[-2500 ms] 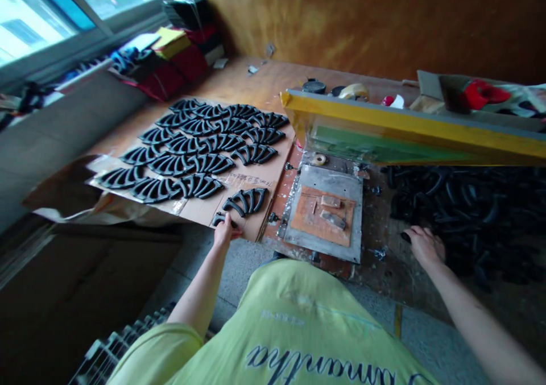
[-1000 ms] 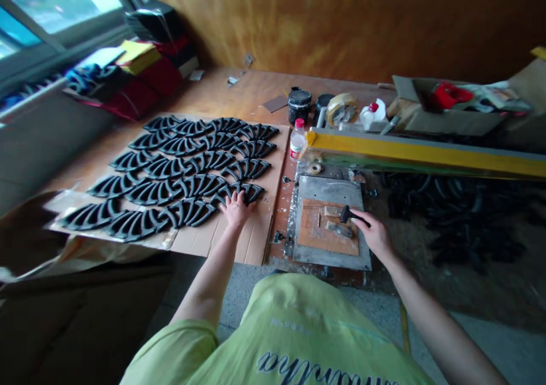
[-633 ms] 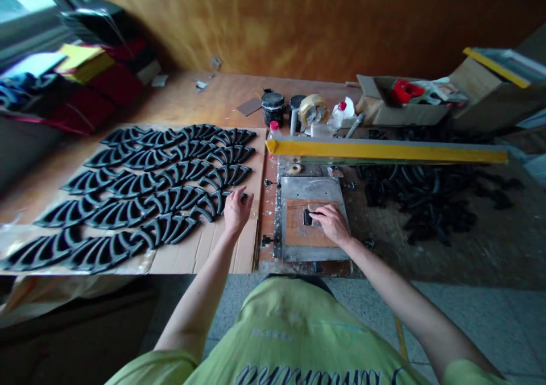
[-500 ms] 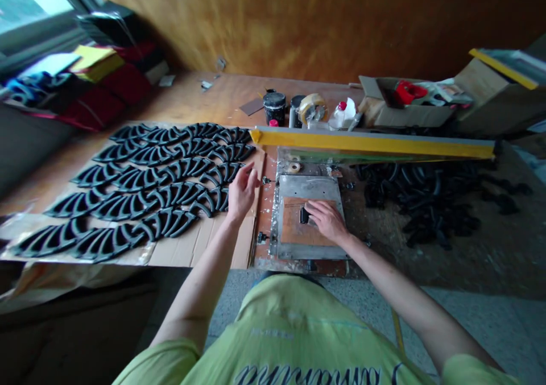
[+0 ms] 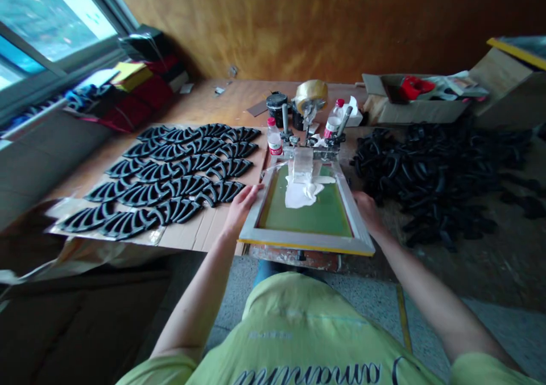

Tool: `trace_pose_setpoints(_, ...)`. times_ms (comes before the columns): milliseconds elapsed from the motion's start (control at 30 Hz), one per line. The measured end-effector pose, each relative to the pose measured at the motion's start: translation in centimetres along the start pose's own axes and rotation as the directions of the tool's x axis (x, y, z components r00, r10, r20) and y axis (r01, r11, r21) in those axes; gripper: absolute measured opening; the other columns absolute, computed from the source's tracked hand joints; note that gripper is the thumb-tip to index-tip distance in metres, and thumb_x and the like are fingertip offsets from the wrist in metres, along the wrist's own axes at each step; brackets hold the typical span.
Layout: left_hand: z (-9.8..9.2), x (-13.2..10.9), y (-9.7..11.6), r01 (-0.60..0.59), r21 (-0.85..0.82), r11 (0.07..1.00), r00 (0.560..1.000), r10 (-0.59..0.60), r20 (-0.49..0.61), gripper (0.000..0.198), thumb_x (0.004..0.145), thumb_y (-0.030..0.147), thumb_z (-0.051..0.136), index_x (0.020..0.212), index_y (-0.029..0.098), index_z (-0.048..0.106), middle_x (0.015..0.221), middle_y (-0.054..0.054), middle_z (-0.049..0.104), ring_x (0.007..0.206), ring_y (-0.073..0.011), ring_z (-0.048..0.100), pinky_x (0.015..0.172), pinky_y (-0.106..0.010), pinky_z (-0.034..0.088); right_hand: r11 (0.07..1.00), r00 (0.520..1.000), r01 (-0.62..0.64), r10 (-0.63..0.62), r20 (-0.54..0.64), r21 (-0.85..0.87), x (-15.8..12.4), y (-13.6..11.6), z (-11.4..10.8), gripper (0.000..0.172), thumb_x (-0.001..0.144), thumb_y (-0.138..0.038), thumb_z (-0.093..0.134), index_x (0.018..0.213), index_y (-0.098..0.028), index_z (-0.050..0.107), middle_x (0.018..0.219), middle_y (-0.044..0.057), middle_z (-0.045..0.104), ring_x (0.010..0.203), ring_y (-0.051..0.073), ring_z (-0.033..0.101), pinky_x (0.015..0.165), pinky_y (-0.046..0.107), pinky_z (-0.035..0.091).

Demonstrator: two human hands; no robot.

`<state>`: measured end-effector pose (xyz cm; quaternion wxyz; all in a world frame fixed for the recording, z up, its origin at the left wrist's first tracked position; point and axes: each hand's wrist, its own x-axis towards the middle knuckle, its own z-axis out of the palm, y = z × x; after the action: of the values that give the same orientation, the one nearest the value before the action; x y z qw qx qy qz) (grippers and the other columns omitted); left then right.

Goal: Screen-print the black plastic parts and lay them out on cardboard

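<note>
The left hand (image 5: 241,207) and right hand (image 5: 368,210) are at the sides of the frame (image 5: 307,239), over the worktop (image 5: 209,102). White paste (image 5: 297,196) sits on it. I can't tell if the fingers (image 5: 251,193) grip.

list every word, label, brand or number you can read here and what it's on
"amantha", upside down, first letter partly cut off: shirt
Small print on the shirt: too small to read
Left bottle and right bottle: lettering too small and blurred to read
</note>
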<state>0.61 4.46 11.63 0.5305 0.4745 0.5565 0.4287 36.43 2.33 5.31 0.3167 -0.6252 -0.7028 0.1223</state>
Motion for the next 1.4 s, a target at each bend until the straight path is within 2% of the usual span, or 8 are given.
trace_pose_setpoints(133,0.6,-0.8,-6.0,0.135,0.015,0.991,0.989,-0.135,0.053,0.087,0.078,0.046,0.071,0.154,0.02,0.037,0.077,-0.001,0.069,0.061,-0.0134,0.061,0.054,-0.022,0.045,0.996,0.991,0.075,-0.08,-0.11,-0.045,4.4,-2.7,-0.2,0.04,0.092,-0.032,0.059,0.13,-0.018,0.062,0.131,0.014,0.062,0.114,0.027,0.063,0.096,0.043,0.054)
trace_pose_setpoints(267,1.0,0.2,-9.9,0.096,0.097,0.991,0.994,-0.101,0.051,0.084,0.08,0.042,0.07,0.154,0.021,0.037,0.072,0.002,0.065,0.059,-0.0121,0.057,0.055,-0.021,0.044,0.931,0.962,0.273,-0.263,0.074,-0.241,7.3,-8.2,2.8,0.056,0.082,-0.029,0.073,0.133,-0.014,0.056,0.137,0.018,0.055,0.124,0.035,0.05,0.1,0.049,0.045)
trace_pose_setpoints(467,0.6,1.0,-12.1,0.105,0.141,0.984,0.991,-0.115,0.062,0.076,0.083,0.048,0.065,0.151,0.02,0.043,0.072,0.002,0.063,0.059,-0.0119,0.055,0.054,-0.021,0.041,0.878,0.899,0.354,-0.226,0.374,-0.321,5.7,-9.3,5.7,0.009,0.087,-0.02,0.064,0.092,-0.015,0.068,0.093,0.013,0.069,0.096,0.027,0.057,0.084,0.038,0.041)
trace_pose_setpoints(733,0.5,0.8,-12.5,0.082,0.168,0.982,0.992,-0.096,0.078,0.069,0.087,0.052,0.059,0.145,0.017,0.049,0.073,0.002,0.061,0.064,-0.0125,0.054,0.058,-0.022,0.04,0.742,0.655,0.668,-0.546,0.522,-0.061,1.6,-8.0,2.8,0.018,0.085,-0.009,0.056,0.086,-0.017,0.071,0.085,0.008,0.07,0.089,0.023,0.056,0.081,0.035,0.036)
trace_pose_setpoints(933,0.6,0.6,-12.0,0.083,0.126,0.989,0.992,-0.095,0.087,0.071,0.085,0.054,0.061,0.143,0.015,0.05,0.07,0.002,0.06,0.06,-0.0121,0.053,0.053,-0.021,0.037,0.836,0.82,0.524,-0.443,0.363,-0.164,1.3,-8.0,4.1,0.024,0.087,-0.008,0.053,0.093,-0.019,0.073,0.093,0.007,0.072,0.09,0.024,0.057,0.079,0.036,0.037)
trace_pose_setpoints(1100,0.7,0.4,-11.6,0.097,0.104,0.99,0.991,-0.106,0.084,0.071,0.083,0.054,0.063,0.141,0.015,0.052,0.07,0.002,0.061,0.06,-0.0128,0.054,0.052,-0.021,0.038,0.801,0.769,0.585,-0.496,0.404,-0.129,-0.1,-7.8,4.1,0.021,0.089,-0.012,0.057,0.098,-0.019,0.074,0.096,0.006,0.073,0.091,0.023,0.057,0.079,0.035,0.037)
trace_pose_setpoints(1200,0.7,0.0,-10.5,0.103,0.059,0.993,0.991,-0.107,0.08,0.071,0.082,0.053,0.065,0.141,0.016,0.052,0.072,0.001,0.063,0.063,-0.0139,0.057,0.055,-0.023,0.042,0.86,0.844,0.481,-0.401,0.356,-0.171,2.5,-9.1,3.6,0.019,0.09,-0.027,0.066,0.107,-0.023,0.073,0.097,0.006,0.073,0.094,0.025,0.058,0.082,0.036,0.038)
trace_pose_setpoints(1400,0.2,-1.2,-4.7,0.151,-0.083,0.985,0.987,-0.147,0.063,0.061,0.076,0.055,0.071,0.126,0.021,0.061,0.071,0.002,0.065,0.055,-0.0112,0.056,0.051,-0.021,0.041,0.937,0.976,0.218,-0.213,0.045,-0.272,10.0,-8.8,-0.3,0.057,0.09,-0.044,0.066,0.143,-0.026,0.052,0.106,0.008,0.071,0.095,0.026,0.06,0.085,0.038,0.043)
